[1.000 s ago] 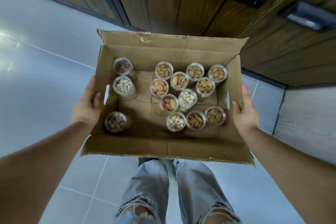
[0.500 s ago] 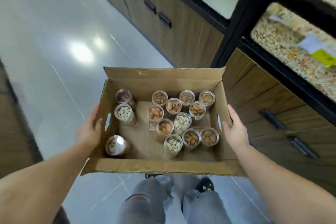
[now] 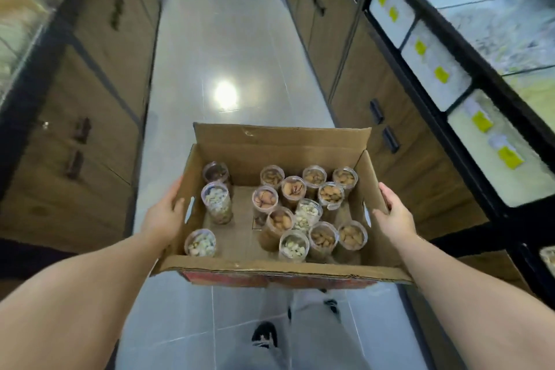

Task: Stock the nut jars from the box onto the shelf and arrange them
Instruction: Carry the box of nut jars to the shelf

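Note:
An open cardboard box [image 3: 279, 146] is carried in front of me at waist height. My left hand [image 3: 163, 213] grips its left wall and my right hand [image 3: 392, 213] grips its right wall. Inside stand several clear nut jars with see-through lids. A cluster of almond jars [image 3: 322, 239] and pale-nut jars [image 3: 307, 212] fills the right half. Along the left wall stand a dark-nut jar [image 3: 216, 173], a tall pale-nut jar [image 3: 216, 201] and another pale-nut jar [image 3: 200, 243].
A tiled aisle [image 3: 222, 48] runs ahead between two rows of wooden cabinets with black handles. On the right, glass-fronted bins [image 3: 435, 72] with yellow labels sit above the cabinets [image 3: 360, 93]. More cabinets [image 3: 99, 69] line the left. My legs and shoes [image 3: 264, 335] show below the box.
The view has swung from facing the cabinets to looking down the aisle. The box stays held by both hands, and the jars keep their places.

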Motion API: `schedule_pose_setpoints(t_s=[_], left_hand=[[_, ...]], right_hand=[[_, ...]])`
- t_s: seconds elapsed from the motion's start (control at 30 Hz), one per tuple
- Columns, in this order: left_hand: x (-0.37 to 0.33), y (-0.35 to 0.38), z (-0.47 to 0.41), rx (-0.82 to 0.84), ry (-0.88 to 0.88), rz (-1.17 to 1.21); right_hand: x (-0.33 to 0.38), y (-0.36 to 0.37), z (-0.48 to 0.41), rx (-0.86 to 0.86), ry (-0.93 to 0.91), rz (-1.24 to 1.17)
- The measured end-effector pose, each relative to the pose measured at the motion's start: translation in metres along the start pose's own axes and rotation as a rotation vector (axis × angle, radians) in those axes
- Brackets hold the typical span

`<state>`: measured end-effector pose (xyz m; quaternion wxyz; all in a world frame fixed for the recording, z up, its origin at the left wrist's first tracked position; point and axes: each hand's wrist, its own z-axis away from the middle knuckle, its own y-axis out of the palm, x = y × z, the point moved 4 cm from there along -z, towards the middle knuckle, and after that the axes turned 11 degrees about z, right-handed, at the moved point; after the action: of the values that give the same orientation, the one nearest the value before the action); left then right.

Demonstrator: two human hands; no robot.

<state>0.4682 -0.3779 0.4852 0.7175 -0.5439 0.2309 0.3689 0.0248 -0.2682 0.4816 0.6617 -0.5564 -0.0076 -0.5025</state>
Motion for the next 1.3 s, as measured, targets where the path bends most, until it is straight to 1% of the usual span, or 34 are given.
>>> schedule_pose_setpoints(t_s=[0.13,0.4,0.6,0.67,0.83,1.1,1.3], left_hand=[[-0.011,-0.007,-0.041,-0.062,-0.063,0.049],[-0.042,-0.017,-0.14,-0.212,-0.253,0.035],[-0.054,-0.034,-0.212,-0.295,-0.359,0.123],[-0.057,-0.039,-0.234,-0.301,-0.373,0.147],[-0.068,-0.064,-0.331,-0.331,-0.383,0.147],[-0.114,-0.111,-0.502,-0.293,-0.355,0.128],[-0.153,-0.129,-0.626,-0.257,-0.321,0.108]], right_hand=[[0.057,0.01,-0.067,0.08,-0.069,0.062],[0.171,0.033,-0.213,0.199,-0.222,0.195],[0.264,0.05,-0.305,0.272,-0.314,0.266],[0.291,0.059,-0.329,0.286,-0.339,0.29],[0.374,0.09,-0.399,0.294,-0.39,0.341],[0.489,0.116,-0.506,0.251,-0.325,0.29],[0.561,0.125,-0.593,0.261,-0.331,0.285]])
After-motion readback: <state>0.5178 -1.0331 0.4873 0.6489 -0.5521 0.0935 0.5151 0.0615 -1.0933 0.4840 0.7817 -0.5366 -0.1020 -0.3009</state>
